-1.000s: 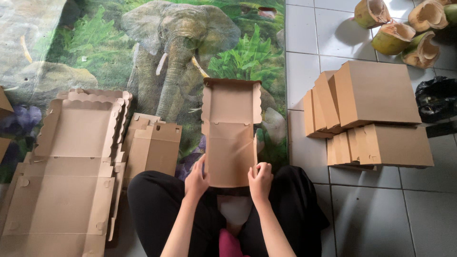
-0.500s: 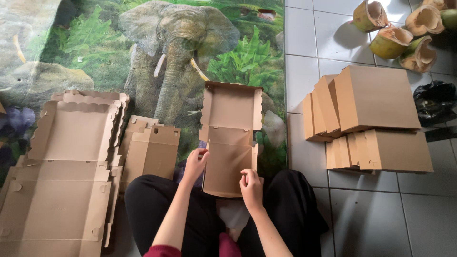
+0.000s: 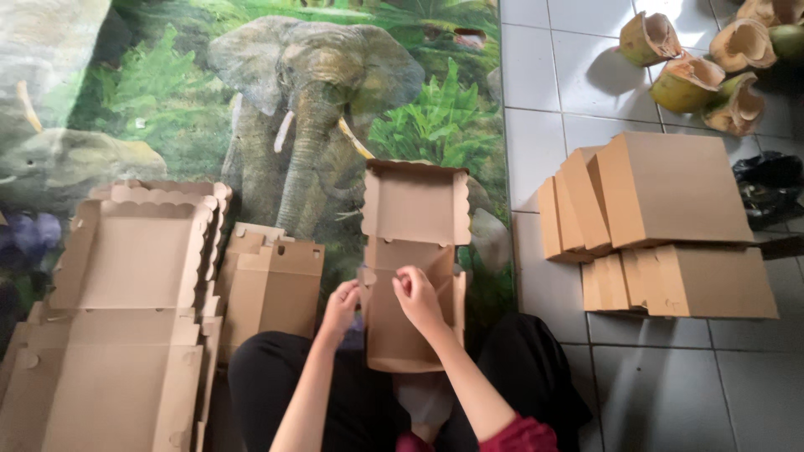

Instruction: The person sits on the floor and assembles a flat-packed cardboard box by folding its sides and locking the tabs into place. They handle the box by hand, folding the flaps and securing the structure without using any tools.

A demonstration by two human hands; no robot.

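A half-folded brown cardboard box (image 3: 412, 276) lies open at the centre of the view, on the lower edge of an elephant-print mat (image 3: 310, 109), just in front of the seated person's black-clad knees. Its scallop-edged lid stands up toward 12 o'clock; its tray part points down toward 6 o'clock.

The left hand (image 3: 342, 308) sits at the box's 9 o'clock edge, fingers pinched narrowly on the left side flap. The right hand (image 3: 416, 295) rests over the middle of the tray, fingers curled close together on an inner flap near the fold; how tightly it grips cannot be told. The right forearm ends in a dark red sleeve (image 3: 515, 435) at about 5 o'clock.

At 9 o'clock from the box, just beside the left hand, lies a short stack of folded flat box blanks (image 3: 272, 285). Farther toward 8 o'clock, a taller pile of opened, unfolded blanks (image 3: 117, 318) with scalloped edges covers the mat's lower left.

At 3 o'clock, well apart on the grey floor tiles (image 3: 553, 84), stand closed finished boxes (image 3: 662, 226) stacked in leaning rows. At 1 o'clock, in the far corner, lie cut coconut husks (image 3: 703, 59), and a black plastic bag (image 3: 770, 188) sits just beside the finished boxes.
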